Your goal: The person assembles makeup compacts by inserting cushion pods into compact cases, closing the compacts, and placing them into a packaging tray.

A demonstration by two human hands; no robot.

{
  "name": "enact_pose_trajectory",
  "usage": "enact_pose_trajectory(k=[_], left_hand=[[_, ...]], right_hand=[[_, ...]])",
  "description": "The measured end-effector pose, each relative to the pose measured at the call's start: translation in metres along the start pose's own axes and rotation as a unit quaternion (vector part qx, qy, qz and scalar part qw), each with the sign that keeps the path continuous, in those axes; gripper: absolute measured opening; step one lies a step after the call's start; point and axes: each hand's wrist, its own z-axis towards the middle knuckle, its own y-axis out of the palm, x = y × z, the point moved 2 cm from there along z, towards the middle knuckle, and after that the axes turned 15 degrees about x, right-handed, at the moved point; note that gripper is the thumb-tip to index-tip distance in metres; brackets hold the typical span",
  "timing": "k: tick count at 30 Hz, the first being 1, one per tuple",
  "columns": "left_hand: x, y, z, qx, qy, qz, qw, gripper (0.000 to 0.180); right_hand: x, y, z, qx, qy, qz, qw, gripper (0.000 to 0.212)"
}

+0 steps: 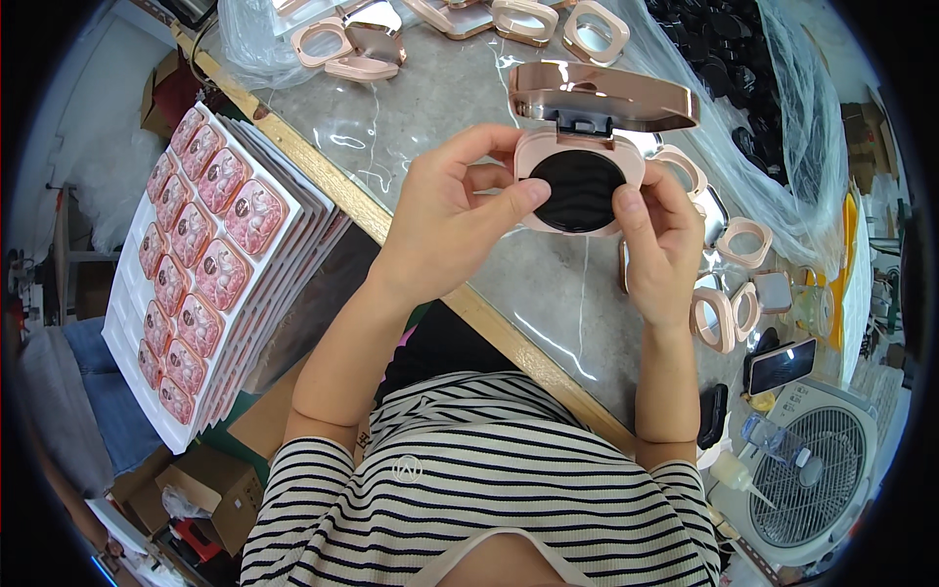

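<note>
Between both hands, above the table, is an open rose-gold cosmetic compact case (604,96) with its lid raised at the back. A round black insert (579,191) fills its pale pink base. My left hand (445,213) grips the base's left side, the thumb pressing on the edge of the black insert. Closed on the right side of the base is my right hand (663,245), its thumb also at the insert's edge. The underside of the case and some fingertips are hidden. Close by my right hand lie several pink compact cases (743,243), some with mirrors showing.
More compact cases (595,34) lie at the table's far side. A plastic bag of black parts (719,68) is at the far right. Left of the wooden table edge (509,333) stand stacked trays of pink-patterned pieces (220,274). A phone (781,365) and a fan (807,474) are at right.
</note>
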Motion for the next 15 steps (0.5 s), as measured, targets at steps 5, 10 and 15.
enact_pose_trajectory(k=[5,10,15], left_hand=[[0.004,0.004,-0.007,0.044,0.084,0.084,0.992,0.029],[0.003,0.004,-0.011,0.054,0.140,0.175,0.973,0.031],[-0.001,0.008,-0.011,0.081,0.198,0.161,0.963,0.032]], right_hand=[[-0.002,-0.002,0.001,-0.041,-0.086,-0.130,0.987,0.024],[-0.001,0.003,-0.006,-0.029,-0.139,-0.132,0.981,0.022],[-0.005,0.001,-0.005,-0.002,-0.193,-0.188,0.963,0.023]])
